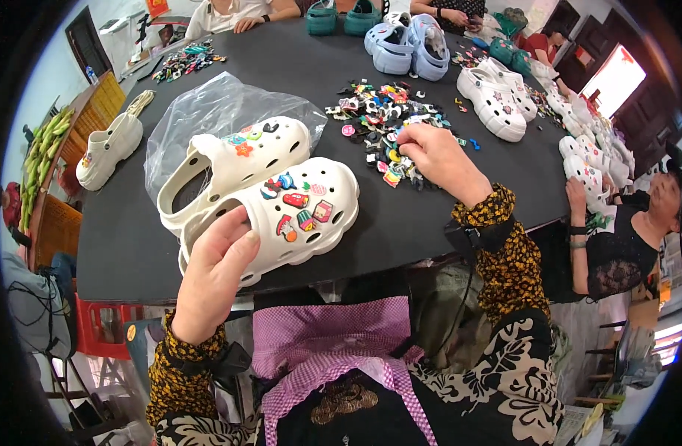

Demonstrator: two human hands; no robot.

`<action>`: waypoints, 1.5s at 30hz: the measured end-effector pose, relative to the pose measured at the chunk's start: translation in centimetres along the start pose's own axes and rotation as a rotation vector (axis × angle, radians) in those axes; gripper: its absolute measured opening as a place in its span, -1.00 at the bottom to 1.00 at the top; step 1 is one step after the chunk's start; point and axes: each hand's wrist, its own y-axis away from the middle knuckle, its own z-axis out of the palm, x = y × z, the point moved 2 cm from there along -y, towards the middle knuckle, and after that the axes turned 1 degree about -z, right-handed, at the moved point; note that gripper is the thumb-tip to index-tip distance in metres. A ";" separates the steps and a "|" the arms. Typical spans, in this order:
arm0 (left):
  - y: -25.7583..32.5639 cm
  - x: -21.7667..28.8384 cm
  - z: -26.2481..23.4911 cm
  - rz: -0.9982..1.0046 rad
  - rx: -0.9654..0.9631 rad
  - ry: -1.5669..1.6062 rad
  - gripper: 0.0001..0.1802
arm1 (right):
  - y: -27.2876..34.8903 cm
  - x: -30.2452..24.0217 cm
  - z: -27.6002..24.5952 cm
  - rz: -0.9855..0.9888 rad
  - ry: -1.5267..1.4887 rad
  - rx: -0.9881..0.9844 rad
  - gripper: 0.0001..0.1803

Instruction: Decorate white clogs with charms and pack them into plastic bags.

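My left hand (216, 271) grips the near white clog (311, 249), its fingers inside the foot opening and the thumb outside on the edge. Several colourful shoe charms, among them a red one (296, 200) and a pink one (322, 211), sit in the holes of its upper. Right behind it lies a second white clog (281, 145) with an orange star charm (244, 149). Over the right part of a heap of loose charms (389, 123), my right hand (445, 160) has its fingers pinched together; whatever is between them is hidden.
Clear plastic film (207, 111) lies behind the clogs. A lone white clog (111, 152) is at the left table edge. White clogs (497, 100) and pale blue clogs (408, 44) stand farther right. Other people sit around the black table (281, 63), one (623, 238) at the right.
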 end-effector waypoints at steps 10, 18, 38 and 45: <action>0.5 0.1 0.4 -0.010 -0.001 -0.019 -0.46 | -0.4 -5.0 0.1 -0.121 -0.209 0.044 -0.86; 0.8 0.1 1.0 0.036 -0.053 -0.053 -0.47 | -0.1 -8.1 1.6 -0.224 -0.294 0.096 -0.85; -1.6 -2.3 -0.1 0.255 0.038 -0.262 -0.62 | 1.2 -14.4 4.3 -0.449 -0.039 0.056 -0.66; -1.7 -1.6 -0.5 0.270 0.091 -0.489 -0.71 | 0.8 -15.8 7.1 -0.471 0.078 0.160 -0.64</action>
